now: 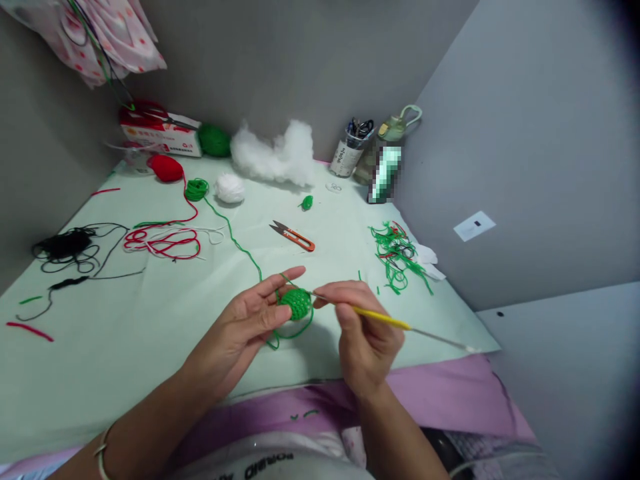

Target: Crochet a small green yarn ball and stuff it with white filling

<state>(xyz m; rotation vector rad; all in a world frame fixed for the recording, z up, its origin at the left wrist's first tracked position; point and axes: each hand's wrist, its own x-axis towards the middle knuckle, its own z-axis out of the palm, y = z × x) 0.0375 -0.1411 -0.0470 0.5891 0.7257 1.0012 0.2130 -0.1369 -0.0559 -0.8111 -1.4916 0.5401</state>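
My left hand [255,320] pinches a small round green crochet piece [297,304] between thumb and fingers, above the table's front part. Green yarn [239,245] runs from a small wound green bundle [197,190] over to that hand, and a loose loop of it hangs below the piece. A crochet hook [383,318] with a yellow handle is gripped in my right hand [367,333]. Its thin tip reaches the right edge of the crochet piece; whether it sits inside a stitch is too small to tell.
Orange thread snips [294,237] lie beyond my hands. White stuffing [273,153], a white yarn ball [229,189] and a red yarn ball [167,169] sit farther back. Yarn scraps [400,257] are heaped right; black yarn [67,247] lies left. A pen cup [346,158] stands near the wall.
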